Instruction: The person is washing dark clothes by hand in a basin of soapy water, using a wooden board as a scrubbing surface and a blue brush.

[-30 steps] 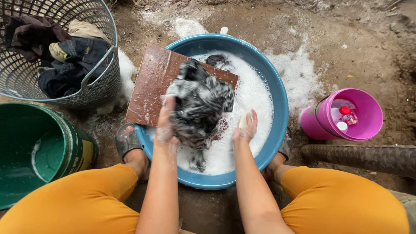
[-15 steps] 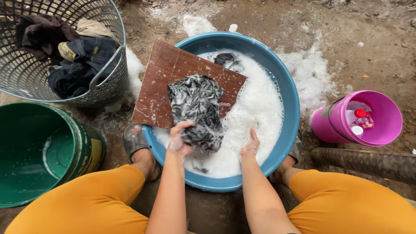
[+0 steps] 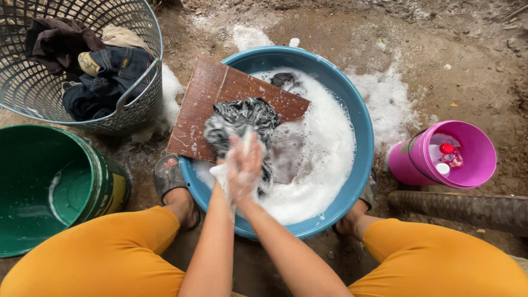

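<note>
A blue basin [image 3: 360,121] full of suds sits on the dirt ground between my knees. A brown wooden board [image 3: 203,99] leans across its left rim. A wet black-and-white garment [image 3: 242,118] lies bunched on the board. My left hand [image 3: 226,175] and my right hand [image 3: 246,165] are pressed together over the garment's near end, soapy and blurred with motion. Both seem closed on the cloth. Another dark piece of cloth [image 3: 283,80] pokes out of the foam at the far side.
A grey plastic basket [image 3: 132,104] with dark clothes stands at the upper left. A green bucket [image 3: 104,181] with a little water is at the left. A pink tub [image 3: 418,159] holding small bottles is at the right, above a dark pipe [image 3: 467,206].
My right hand came out of the suds and joined the left on the garment. The cloth is now bunched up and both hands blur as they rub.
</note>
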